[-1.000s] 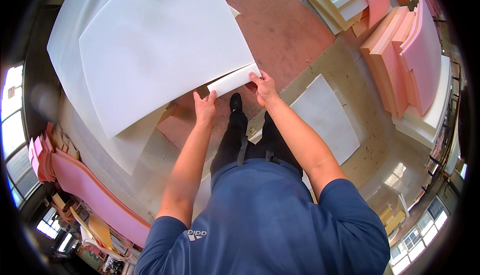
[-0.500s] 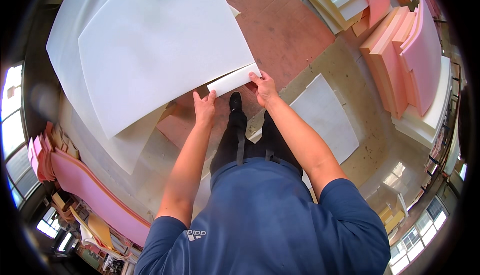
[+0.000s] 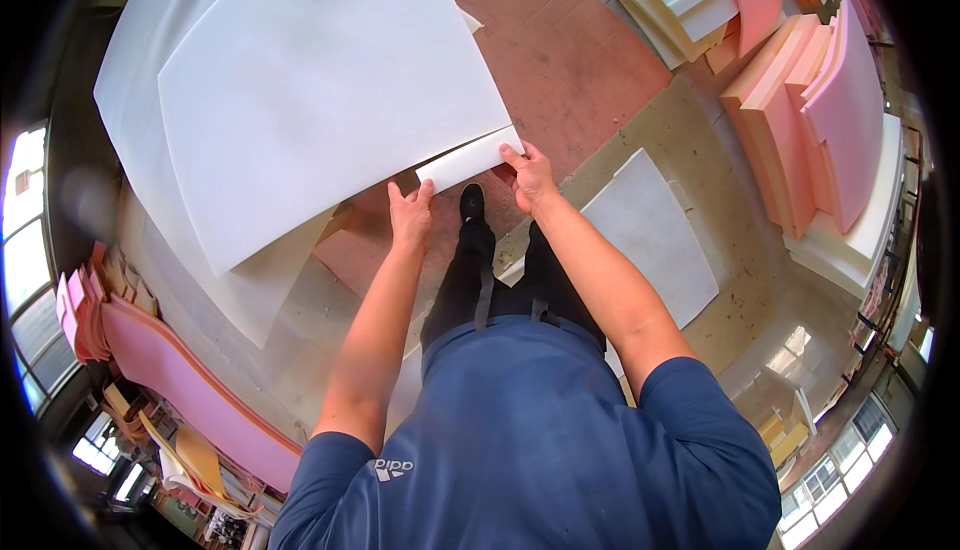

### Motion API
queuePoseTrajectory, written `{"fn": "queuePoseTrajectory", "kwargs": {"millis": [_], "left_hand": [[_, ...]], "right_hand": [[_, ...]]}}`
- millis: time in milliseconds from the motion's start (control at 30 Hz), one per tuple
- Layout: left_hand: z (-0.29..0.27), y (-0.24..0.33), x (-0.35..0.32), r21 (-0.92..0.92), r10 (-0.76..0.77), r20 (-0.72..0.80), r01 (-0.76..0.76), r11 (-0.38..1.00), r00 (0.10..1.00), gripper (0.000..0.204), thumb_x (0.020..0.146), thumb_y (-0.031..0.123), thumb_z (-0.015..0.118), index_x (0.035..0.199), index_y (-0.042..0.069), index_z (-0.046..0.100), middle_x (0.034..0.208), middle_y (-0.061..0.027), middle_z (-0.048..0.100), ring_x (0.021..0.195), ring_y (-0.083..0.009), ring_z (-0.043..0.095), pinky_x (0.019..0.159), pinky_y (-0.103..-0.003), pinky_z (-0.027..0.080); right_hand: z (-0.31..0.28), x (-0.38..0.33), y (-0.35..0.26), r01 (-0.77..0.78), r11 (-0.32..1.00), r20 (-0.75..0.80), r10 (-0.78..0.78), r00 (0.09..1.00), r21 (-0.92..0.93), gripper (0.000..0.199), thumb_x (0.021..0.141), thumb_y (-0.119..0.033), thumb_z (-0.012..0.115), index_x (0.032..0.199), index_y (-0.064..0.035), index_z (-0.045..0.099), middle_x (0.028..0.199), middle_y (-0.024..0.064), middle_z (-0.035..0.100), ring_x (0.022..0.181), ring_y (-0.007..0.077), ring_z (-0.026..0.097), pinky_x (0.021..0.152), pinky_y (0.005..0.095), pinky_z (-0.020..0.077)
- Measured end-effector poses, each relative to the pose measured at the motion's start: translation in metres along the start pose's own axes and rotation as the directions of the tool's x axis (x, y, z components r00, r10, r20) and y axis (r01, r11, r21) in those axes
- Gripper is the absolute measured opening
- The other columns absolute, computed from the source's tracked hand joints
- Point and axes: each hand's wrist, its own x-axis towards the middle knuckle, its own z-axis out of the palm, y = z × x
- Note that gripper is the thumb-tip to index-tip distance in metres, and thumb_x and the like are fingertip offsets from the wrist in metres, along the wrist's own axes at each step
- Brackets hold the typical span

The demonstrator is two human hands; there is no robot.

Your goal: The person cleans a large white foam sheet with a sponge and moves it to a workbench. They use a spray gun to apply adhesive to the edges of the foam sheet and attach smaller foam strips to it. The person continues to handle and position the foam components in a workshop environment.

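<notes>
A narrow white foam strip [image 3: 468,158] lies along the near right edge of a large white foam sheet [image 3: 330,100], with a thin dark gap between the two. My left hand [image 3: 410,212] pinches the strip's left end, thumb on top and other fingers partly hidden below. At the right end, my right hand [image 3: 529,174] grips the strip the same way, its thumb on the upper face. The large sheet rests on other pale sheets that stick out at its left and near side.
Red-brown boards [image 3: 560,60] cover part of the floor. A flat white sheet [image 3: 655,235] lies to my right. Stacks of pink foam [image 3: 800,120] stand farther right, and long pink sheets [image 3: 190,380] are at the left. My shoe [image 3: 472,203] is just below the strip.
</notes>
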Motion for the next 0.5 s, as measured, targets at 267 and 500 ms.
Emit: {"fn": "queuePoseTrajectory", "kwargs": {"millis": [267, 500], "left_hand": [[0.0003, 0.0, 0.0006, 0.015, 0.01, -0.002, -0.01, 1.0, 1.0, 0.094, 0.094, 0.019, 0.065, 0.151, -0.003, -0.007, 0.122, -0.0248, 0.06, 0.112, -0.0253, 0.058, 0.097, -0.034, 0.044], [-0.0002, -0.0005, 0.0007, 0.011, 0.02, -0.004, -0.02, 1.0, 1.0, 0.094, 0.093, 0.019, 0.066, 0.151, -0.004, -0.006, 0.121, -0.0236, 0.061, 0.112, -0.0242, 0.059, 0.097, -0.034, 0.045]], "right_hand": [[-0.0028, 0.0017, 0.0023, -0.001, 1.0, 0.009, 0.001, 1.0, 0.015, 0.04, 0.089, -0.011, 0.069, 0.125, 0.0002, 0.054, 0.11, 0.008, 0.063, 0.097, 0.0206, 0.063, 0.084, 0.0377, 0.0552], [-0.001, 0.0013, 0.0019, 0.001, 1.0, 0.007, -0.001, 1.0, 0.019, 0.04, 0.09, -0.011, 0.069, 0.125, 0.0007, 0.054, 0.11, 0.0086, 0.063, 0.097, 0.0211, 0.063, 0.085, 0.0383, 0.0553]]}}
